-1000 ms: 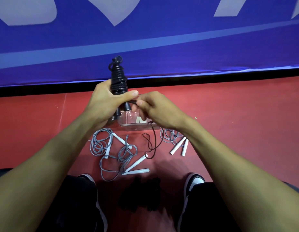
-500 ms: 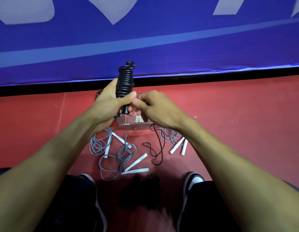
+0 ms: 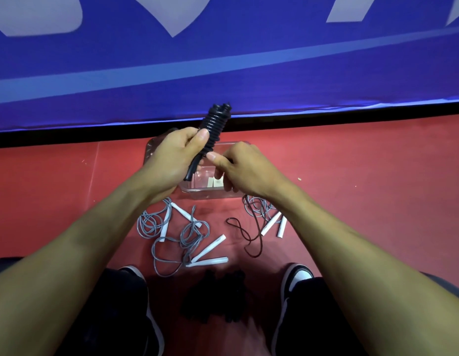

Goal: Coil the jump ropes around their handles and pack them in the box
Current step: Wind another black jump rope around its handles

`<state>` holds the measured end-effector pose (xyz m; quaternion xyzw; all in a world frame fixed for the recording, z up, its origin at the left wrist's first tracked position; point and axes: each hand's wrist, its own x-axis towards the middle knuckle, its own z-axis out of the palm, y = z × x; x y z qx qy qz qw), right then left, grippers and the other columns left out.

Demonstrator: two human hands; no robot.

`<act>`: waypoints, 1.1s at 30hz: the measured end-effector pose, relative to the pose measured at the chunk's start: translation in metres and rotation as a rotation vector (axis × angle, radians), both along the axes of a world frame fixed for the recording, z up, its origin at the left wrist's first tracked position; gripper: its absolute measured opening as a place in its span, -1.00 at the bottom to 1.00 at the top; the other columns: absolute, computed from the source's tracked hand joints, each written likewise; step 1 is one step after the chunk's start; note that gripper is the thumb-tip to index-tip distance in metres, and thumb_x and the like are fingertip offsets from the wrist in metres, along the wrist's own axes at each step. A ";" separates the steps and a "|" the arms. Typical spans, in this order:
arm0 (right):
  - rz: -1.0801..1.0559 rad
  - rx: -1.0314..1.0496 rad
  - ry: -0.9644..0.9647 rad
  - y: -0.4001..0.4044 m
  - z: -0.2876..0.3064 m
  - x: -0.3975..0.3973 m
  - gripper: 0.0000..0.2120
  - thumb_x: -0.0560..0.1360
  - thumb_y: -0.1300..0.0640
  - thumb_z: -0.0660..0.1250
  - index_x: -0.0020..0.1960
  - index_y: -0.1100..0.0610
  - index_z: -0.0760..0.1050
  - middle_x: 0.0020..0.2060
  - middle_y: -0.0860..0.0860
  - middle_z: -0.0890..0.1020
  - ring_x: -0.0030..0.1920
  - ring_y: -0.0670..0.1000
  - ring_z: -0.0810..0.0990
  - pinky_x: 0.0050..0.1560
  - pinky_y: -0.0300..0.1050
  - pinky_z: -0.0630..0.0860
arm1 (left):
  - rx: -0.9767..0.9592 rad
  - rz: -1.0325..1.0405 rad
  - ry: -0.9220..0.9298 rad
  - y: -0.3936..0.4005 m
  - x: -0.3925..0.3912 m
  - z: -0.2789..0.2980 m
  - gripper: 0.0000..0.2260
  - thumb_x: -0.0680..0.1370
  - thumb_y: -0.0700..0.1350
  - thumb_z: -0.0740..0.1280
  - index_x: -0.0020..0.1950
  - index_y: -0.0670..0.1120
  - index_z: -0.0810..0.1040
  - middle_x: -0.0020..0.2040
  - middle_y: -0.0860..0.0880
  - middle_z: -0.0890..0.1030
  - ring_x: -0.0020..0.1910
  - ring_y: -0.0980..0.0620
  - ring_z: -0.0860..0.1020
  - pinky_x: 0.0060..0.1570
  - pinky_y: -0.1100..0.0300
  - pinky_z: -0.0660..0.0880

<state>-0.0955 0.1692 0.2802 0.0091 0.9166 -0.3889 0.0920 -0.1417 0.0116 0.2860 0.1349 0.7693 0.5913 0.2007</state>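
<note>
My left hand (image 3: 171, 158) grips the black jump rope's handles (image 3: 213, 129), with black cord coiled tightly round their upper part; the bundle tilts up to the right. My right hand (image 3: 238, 168) pinches the loose black cord close below the coil. The rest of that black cord (image 3: 251, 235) trails down to the red floor in a loop. Behind my hands sits a clear plastic box (image 3: 210, 191), partly hidden. Grey jump ropes with white handles lie loose on the floor: a tangled pile (image 3: 177, 235) at the left and another rope (image 3: 269, 219) at the right.
A blue banner wall (image 3: 223, 60) with a black base strip (image 3: 351, 116) closes off the far side. My shoes (image 3: 297, 276) and dark trouser legs (image 3: 115, 317) frame the near floor. A dark blurred object (image 3: 213, 296) lies between my feet.
The coiled bundle has tipped from upright to leaning right. My left thumb has shifted higher on the coil, and the trailing black cord has drawn in and moved right.
</note>
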 end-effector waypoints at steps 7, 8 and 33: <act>0.025 0.081 -0.122 0.007 -0.002 -0.001 -0.67 0.66 0.08 0.22 -0.15 0.18 0.64 -0.36 0.05 0.70 -0.28 -0.03 0.62 -0.15 -0.12 0.50 | -0.232 0.066 0.149 -0.007 -0.006 -0.004 -0.63 0.38 0.28 0.40 0.03 0.08 0.51 -0.03 0.09 0.63 -0.02 -0.02 0.62 0.16 -0.19 0.56; 0.039 0.083 -0.123 0.007 -0.001 0.000 -0.67 0.66 0.07 0.22 -0.15 0.17 0.65 -0.37 0.04 0.70 -0.27 -0.04 0.64 -0.12 -0.12 0.53 | -0.239 0.087 0.167 -0.007 -0.006 -0.005 -0.68 0.43 0.22 0.43 0.04 0.07 0.51 -0.02 0.11 0.62 0.00 0.00 0.62 0.18 -0.17 0.55; 0.062 0.022 -0.178 0.012 -0.002 -0.002 -0.62 0.70 0.10 0.11 -0.14 0.13 0.62 -0.33 0.02 0.67 -0.34 -0.11 0.53 -0.23 -0.18 0.41 | -0.125 0.123 0.204 -0.009 -0.008 0.002 -0.69 0.52 -0.17 0.49 0.14 -0.09 0.40 -0.21 -0.10 0.64 -0.46 0.07 0.53 -0.41 0.14 0.47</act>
